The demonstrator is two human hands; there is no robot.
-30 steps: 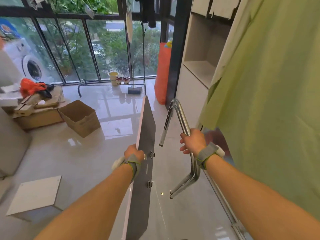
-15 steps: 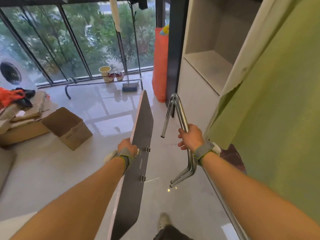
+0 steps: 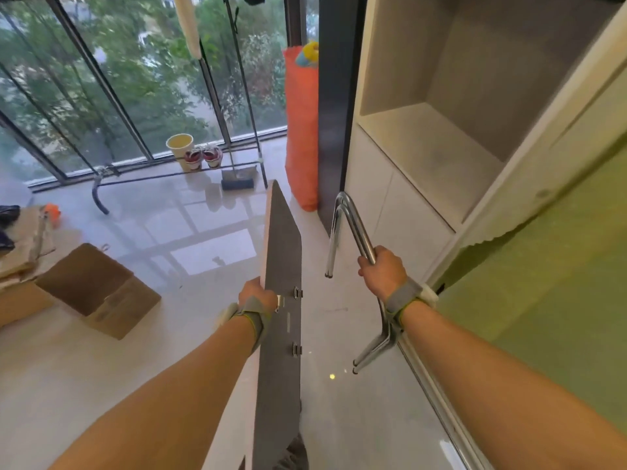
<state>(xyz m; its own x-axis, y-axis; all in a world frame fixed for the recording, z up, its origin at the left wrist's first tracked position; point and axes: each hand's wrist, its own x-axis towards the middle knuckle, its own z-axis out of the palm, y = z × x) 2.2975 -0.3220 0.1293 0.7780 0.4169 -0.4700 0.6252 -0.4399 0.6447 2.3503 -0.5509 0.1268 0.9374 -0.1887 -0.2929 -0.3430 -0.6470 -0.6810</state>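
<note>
Glossy pale tiled floor (image 3: 210, 239), tall windows (image 3: 142, 79) onto trees, empty shelf unit (image 3: 437, 137) right.

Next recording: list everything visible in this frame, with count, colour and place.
board: 1, dark grey, on edge, centre, off the floor
legs: 2 bent tubes, chrome, right of the board
box: 1, brown cardboard, open, floor at left
bag: 1, orange, by the dark post
cup: 1, yellow, floor by the window
shoes: 2, red and white, beside the cup
brush: 1, dark, floor by the window
shelf: 1, off-white, upper right
sheet: 1, green, far right
left hand: 1, grey wristband, grips the board's edge
right hand: 1, grey wristband, grips the legs
</note>
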